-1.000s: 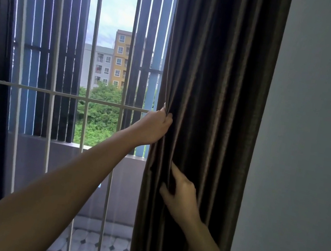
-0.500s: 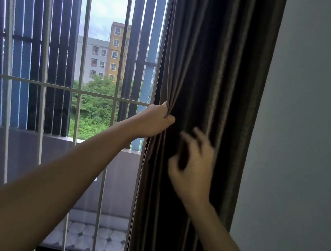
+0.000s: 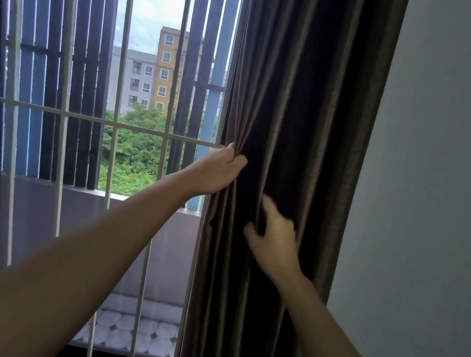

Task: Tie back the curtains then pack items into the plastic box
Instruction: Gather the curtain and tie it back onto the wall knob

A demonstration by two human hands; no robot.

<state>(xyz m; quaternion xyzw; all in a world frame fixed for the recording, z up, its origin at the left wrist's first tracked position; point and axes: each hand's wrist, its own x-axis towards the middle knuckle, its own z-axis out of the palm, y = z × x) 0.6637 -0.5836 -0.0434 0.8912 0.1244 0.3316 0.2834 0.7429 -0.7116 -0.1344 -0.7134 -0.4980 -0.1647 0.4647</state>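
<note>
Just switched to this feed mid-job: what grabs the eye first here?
The dark brown curtain, bunched in folds against the grey wall on the right, dominates. The left hand is clenched on its inner edge, while the right hand, blurred, reaches into the folds lower down. To the left, the bright window behind white bars shows an orange and grey apartment block above green trees.

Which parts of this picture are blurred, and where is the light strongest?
Head view: the right hand is smeared by motion blur, while the left hand gripping the curtain edge is fairly sharp; the sky behind the window bars is brightest, and the curtain folds stay very dark.
</note>
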